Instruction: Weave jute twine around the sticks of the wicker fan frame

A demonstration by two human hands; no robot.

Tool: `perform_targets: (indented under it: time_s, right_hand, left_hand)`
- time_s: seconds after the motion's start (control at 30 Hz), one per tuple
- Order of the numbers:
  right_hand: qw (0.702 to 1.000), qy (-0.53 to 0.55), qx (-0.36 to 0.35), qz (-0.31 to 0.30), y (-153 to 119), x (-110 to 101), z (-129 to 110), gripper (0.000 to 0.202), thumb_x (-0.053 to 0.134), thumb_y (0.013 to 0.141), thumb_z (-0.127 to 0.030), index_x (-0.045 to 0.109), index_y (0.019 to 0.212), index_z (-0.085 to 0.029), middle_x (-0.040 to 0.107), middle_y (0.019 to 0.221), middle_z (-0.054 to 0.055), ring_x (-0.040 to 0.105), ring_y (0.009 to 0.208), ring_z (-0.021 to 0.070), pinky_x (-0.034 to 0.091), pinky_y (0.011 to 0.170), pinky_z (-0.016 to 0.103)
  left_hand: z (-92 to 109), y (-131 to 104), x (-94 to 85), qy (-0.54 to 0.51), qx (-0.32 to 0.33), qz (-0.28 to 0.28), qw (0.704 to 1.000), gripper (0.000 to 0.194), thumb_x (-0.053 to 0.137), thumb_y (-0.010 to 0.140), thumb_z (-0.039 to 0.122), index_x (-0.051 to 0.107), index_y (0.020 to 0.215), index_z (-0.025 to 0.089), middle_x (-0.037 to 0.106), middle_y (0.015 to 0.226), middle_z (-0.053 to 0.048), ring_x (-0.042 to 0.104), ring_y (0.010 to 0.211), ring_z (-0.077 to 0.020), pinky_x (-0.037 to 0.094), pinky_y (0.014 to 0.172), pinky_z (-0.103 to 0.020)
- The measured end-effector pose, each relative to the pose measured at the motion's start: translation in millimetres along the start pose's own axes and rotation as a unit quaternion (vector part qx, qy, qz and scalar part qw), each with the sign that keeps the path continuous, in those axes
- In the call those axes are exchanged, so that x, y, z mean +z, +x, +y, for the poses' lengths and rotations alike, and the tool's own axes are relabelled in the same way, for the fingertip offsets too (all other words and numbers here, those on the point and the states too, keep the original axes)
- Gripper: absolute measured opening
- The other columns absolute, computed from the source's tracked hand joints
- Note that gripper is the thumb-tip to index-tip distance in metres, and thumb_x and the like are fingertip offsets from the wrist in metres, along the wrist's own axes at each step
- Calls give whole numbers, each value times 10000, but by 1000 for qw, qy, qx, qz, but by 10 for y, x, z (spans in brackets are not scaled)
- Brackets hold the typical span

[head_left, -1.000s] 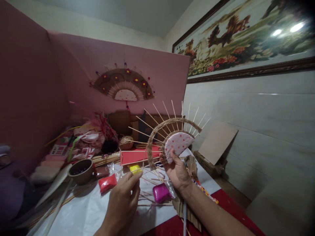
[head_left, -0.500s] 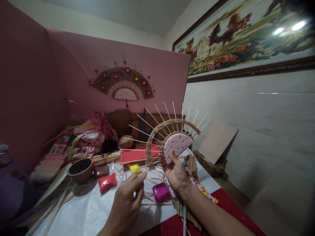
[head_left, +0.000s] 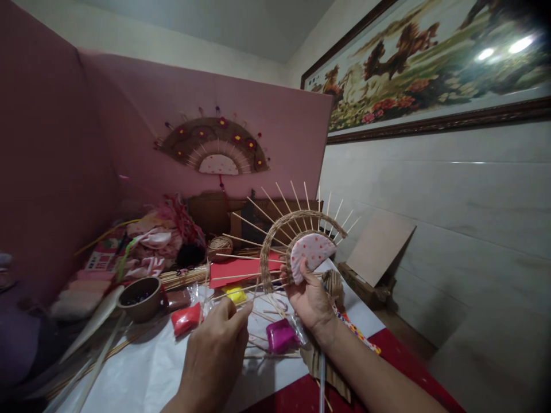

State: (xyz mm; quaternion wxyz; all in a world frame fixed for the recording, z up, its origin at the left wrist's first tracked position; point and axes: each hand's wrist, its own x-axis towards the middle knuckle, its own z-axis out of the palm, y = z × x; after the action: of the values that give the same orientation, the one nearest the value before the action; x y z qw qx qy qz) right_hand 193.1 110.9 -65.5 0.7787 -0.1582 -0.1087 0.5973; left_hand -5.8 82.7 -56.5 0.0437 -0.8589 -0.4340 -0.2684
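Note:
My right hand (head_left: 313, 307) grips a half-made fan (head_left: 310, 251) by its lower part, thumb on the pink, red-dotted half-disc. Thin wooden sticks spread out from the half-disc, and a band of brown twine (head_left: 275, 232) is woven across them in an arc. Lower left of the fan, my left hand (head_left: 217, 347) is closed in a pinch on a thin strand of twine (head_left: 255, 292) that runs up to the band's left end. The left fingertips are partly hidden behind the hand.
On the white-covered table lie red (head_left: 186, 319), yellow (head_left: 235, 295) and purple (head_left: 282, 336) clay packets and a brown bowl (head_left: 140, 299). Behind are a twine ball (head_left: 220, 248), red paper (head_left: 241, 269) and loose sticks. A finished fan (head_left: 217, 143) hangs on the pink board.
The fan has turned slightly and shifted a little in my right hand. My left hand has moved slightly left and stays pinched, with the twine strand now showing more plainly.

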Motion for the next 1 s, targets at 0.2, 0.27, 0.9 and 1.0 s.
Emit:
perform_targets:
  time_s: [0.2, 0.27, 0.9, 1.0]
  right_hand:
    - [1000, -8, -5, -20, 77, -42, -130, 112, 638, 757, -231, 630, 844, -161, 702, 722, 43, 650, 624, 151, 538, 555, 258]
    - [1000, -14, -17, -13, 92, -39, -184, 113, 609, 778, -241, 631, 856, -162, 702, 726, 44, 641, 604, 145, 529, 528, 251]
    - [996, 15, 91, -10, 22, 4, -146, 129, 591, 802, -263, 608, 760, -142, 650, 617, 33, 592, 534, 120, 487, 476, 224]
    - [992, 19, 118, -43, -34, 28, -68, 174, 605, 790, -315, 619, 786, -142, 664, 638, 42, 615, 598, 151, 519, 588, 301]
  left_hand:
    - [28, 22, -99, 47, 49, 23, 997, 304, 423, 856, 396, 624, 1051, 278, 556, 841, -65, 544, 744, -218, 444, 604, -337]
    - [24, 22, -98, 39, 47, 25, 998, 331, 407, 864, 395, 611, 1083, 254, 564, 868, -74, 545, 773, -228, 454, 620, -351]
    - [8, 30, 249, -576, -120, -142, 796, 308, 592, 711, 427, 750, 813, 183, 412, 509, 23, 324, 439, -91, 292, 423, -220]
    - [-1, -8, 382, -574, -175, -98, 794, 301, 644, 660, 424, 755, 772, 166, 367, 477, 37, 317, 428, -84, 260, 398, -207]
